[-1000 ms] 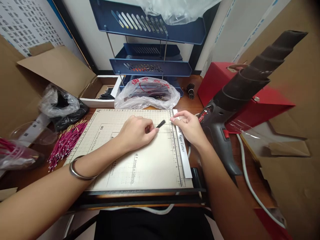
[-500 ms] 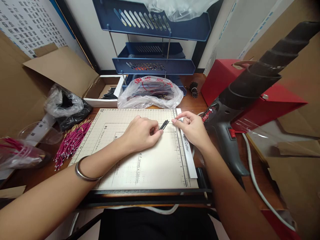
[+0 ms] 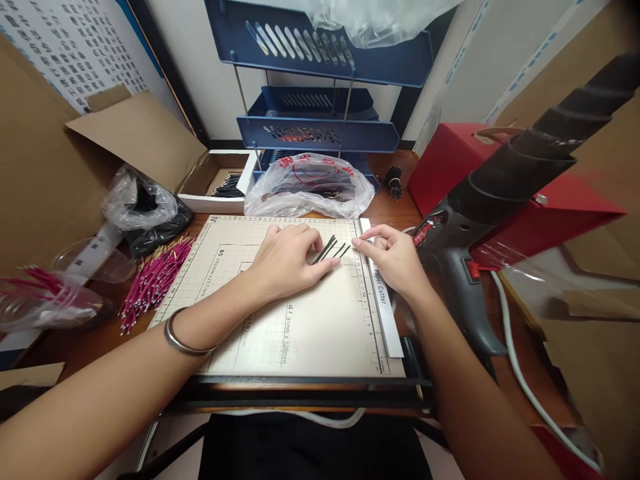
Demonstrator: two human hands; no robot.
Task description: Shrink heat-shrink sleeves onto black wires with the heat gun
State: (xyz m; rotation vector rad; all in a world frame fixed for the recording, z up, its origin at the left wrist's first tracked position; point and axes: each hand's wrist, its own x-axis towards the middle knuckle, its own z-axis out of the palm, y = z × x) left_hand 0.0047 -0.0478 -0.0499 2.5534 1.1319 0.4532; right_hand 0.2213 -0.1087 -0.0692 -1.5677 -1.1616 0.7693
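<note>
Several short thin black tubes or wires lie fanned out on the cream board of a paper cutter, which is printed with grid lines. My left hand rests on the board beside them, its thumb and index finger apart around the pieces, with their lower ends partly hidden by the hand. To their right, my right hand is over the cutter's white strip, lettered "Paper Cutter". Its thumb and index finger are pinched together; whatever may be between them is too small to make out.
A heat gun stands at the right before a red box. Magenta wires lie left of the board. Behind it are a clear plastic bag, an open carton and a blue tiered tray. A white cable runs at the right.
My left thumb and index finger have parted, and the bunched black pieces have spread out on the board. My right hand keeps its pinch near the strip. The whole view has shifted slightly.
</note>
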